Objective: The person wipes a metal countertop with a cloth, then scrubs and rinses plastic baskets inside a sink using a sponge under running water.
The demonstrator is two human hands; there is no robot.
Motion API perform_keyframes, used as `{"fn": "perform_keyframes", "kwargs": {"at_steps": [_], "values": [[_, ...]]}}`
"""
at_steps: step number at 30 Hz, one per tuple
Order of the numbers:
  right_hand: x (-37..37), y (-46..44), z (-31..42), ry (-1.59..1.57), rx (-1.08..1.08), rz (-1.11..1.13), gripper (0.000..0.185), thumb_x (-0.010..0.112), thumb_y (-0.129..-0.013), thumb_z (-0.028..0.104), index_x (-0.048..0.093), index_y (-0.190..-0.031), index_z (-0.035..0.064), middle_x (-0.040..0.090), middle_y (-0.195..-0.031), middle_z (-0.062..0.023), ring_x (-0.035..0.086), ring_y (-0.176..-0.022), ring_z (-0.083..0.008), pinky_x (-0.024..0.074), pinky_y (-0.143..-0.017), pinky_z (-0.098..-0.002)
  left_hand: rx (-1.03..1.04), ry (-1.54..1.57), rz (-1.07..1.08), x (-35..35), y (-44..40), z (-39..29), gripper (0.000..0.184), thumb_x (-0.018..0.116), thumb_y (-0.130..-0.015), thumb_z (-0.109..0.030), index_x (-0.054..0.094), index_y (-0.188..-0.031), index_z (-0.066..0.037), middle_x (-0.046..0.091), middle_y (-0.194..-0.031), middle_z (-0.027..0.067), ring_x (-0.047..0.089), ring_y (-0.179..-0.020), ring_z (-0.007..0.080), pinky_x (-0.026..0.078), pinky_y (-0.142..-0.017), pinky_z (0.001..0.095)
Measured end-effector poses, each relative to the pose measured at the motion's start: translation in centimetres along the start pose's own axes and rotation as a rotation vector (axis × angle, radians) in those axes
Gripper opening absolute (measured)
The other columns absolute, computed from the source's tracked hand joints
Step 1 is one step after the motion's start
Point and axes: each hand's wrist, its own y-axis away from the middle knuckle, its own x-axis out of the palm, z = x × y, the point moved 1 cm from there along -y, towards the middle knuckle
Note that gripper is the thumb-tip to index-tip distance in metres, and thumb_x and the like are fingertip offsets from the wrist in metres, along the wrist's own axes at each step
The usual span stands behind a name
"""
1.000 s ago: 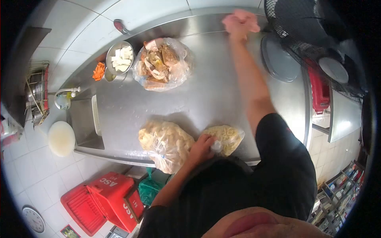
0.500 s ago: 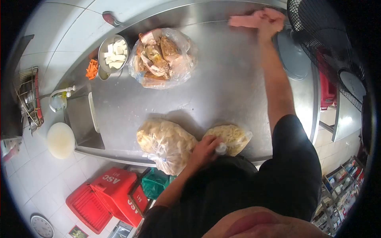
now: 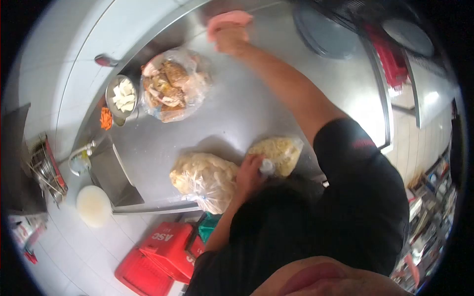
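My right hand is stretched to the far side of the steel worktop, pressing a pink cloth against the surface near the back edge. My left hand is close to my body, its fingers curled beside a small whitish, translucent round object; what they grip is partly hidden. Just left of it stands a large clear bag of pale yellowish pieces. On its other side lies a smaller clear bag of pale strips.
Further back sit an open plastic bag of browned meat, a metal bowl of white chunks and orange strips. A sink is at left, a grey round lid at far right. Red crates stand below the front edge.
My right hand has swept the pink cloth leftward along the back of the worktop. My left hand stays beside the bags. The whole view has turned and shifted.
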Motion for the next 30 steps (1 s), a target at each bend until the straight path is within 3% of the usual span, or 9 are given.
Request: {"fn": "perform_keyframes", "kwargs": {"at_steps": [2, 5, 9, 13, 17, 22, 26, 28, 30], "values": [[-0.1, 3.2, 1.4, 0.179, -0.400, -0.117, 0.032, 0.075, -0.073, 0.021, 0.072, -0.104, 0.0137, 0.065, -0.118, -0.0065, 0.060, -0.114, -0.0258, 0.0492, -0.092, -0.0442, 0.041, -0.052, -0.034, 0.8, -0.1, 0.6, 0.047, 0.073, -0.069, -0.007, 0.063, -0.114, -0.010, 0.061, -0.114, 0.0155, 0.061, -0.104, 0.0389, 0.052, -0.086, 0.0444], [-1.2, 10.4, 1.2, 0.126, -0.534, 0.077, 0.037, 0.077, -0.071, 0.018, 0.071, -0.107, 0.0148, 0.067, -0.114, -0.0067, 0.060, -0.114, -0.0233, 0.0491, -0.090, -0.0446, 0.059, -0.090, -0.066, 0.5, 0.0, -0.3, 0.039, 0.069, -0.070, -0.007, 0.062, -0.109, -0.008, 0.060, -0.107, 0.0159, 0.060, -0.099, 0.0401, 0.052, -0.082, 0.0465], [-4.6, 20.4, -1.0, -0.219, -0.297, 0.475, 0.044, 0.078, -0.068, 0.016, 0.069, -0.111, 0.0144, 0.068, -0.106, -0.0086, 0.061, -0.107, -0.0277, 0.0499, -0.085, -0.0428, 0.012, 0.168, -0.072, 3.3, 1.4, 4.9, 0.029, 0.065, -0.073, -0.005, 0.060, -0.101, -0.006, 0.059, -0.097, 0.0170, 0.060, -0.091, 0.0401, 0.050, -0.076, 0.0463], [-6.2, 30.6, -9.8, -0.266, -0.485, 0.298, 0.043, 0.076, -0.072, 0.020, 0.068, -0.111, 0.0060, 0.070, -0.104, -0.0092, 0.064, -0.100, -0.0275, 0.0516, -0.082, -0.0359, 0.186, 0.044, -0.183, 1.5, 2.1, 0.7, 0.020, 0.061, -0.077, -0.003, 0.057, -0.097, -0.005, 0.059, -0.088, 0.0181, 0.061, -0.083, 0.0417, 0.049, -0.070, 0.0429], [-13.4, 36.3, -25.6, -0.892, -0.060, 0.007, 0.029, 0.064, -0.082, 0.016, 0.068, -0.109, 0.0057, 0.069, -0.108, -0.0082, 0.065, -0.102, -0.0216, 0.0510, -0.089, -0.0335, 0.121, 0.163, -0.224, 1.5, 4.1, 0.1, 0.017, 0.057, -0.083, -0.002, 0.058, -0.100, -0.003, 0.061, -0.083, 0.0142, 0.063, -0.078, 0.0323, 0.050, -0.070, 0.0365], [-14.3, 42.1, -35.2, -0.062, 0.232, -0.096, 0.043, 0.054, -0.092, 0.031, 0.060, -0.128, 0.0073, 0.068, -0.111, -0.0218, 0.067, -0.095, -0.0369, 0.0549, -0.083, -0.0429, 0.157, 0.274, -0.338, 1.4, 6.1, -0.1, 0.021, 0.057, -0.085, 0.000, 0.059, -0.106, -0.001, 0.062, -0.087, 0.0063, 0.060, -0.082, 0.0156, 0.049, -0.075, 0.0305], [-4.4, 41.5, -25.0, 0.128, 0.157, -0.384, 0.024, 0.061, -0.084, 0.018, 0.068, -0.106, 0.0109, 0.060, -0.122, -0.0142, 0.057, -0.116, -0.0321, 0.0511, -0.091, -0.0394, 0.156, 0.344, -0.428, -0.7, 6.5, 0.3, 0.022, 0.057, -0.086, 0.006, 0.059, -0.107, -0.002, 0.060, -0.096, 0.0023, 0.056, -0.085, 0.0125, 0.047, -0.077, 0.0264], [-1.3, 42.2, -15.2, -0.063, -0.003, -0.389, 0.044, 0.063, -0.083, 0.016, 0.059, -0.127, 0.0147, 0.052, -0.134, -0.0111, 0.052, -0.119, -0.0307, 0.0510, -0.092, -0.0411, 0.060, 0.456, -0.508, -2.3, 6.6, -2.1, 0.023, 0.057, -0.087, 0.007, 0.058, -0.107, -0.002, 0.059, -0.094, 0.0010, 0.054, -0.082, 0.0103, 0.045, -0.073, 0.0242], [-0.1, 42.1, -6.4, -0.122, -0.195, -0.349, 0.042, 0.056, -0.088, 0.012, 0.052, -0.129, 0.0186, 0.061, -0.116, -0.0102, 0.056, -0.112, -0.0325, 0.0504, -0.092, -0.0444, 0.030, 0.498, -0.569, -3.6, 6.3, -3.3, 0.023, 0.057, -0.088, 0.007, 0.057, -0.109, -0.002, 0.058, -0.092, 0.0001, 0.053, -0.080, 0.0087, 0.044, -0.070, 0.0227]]}}
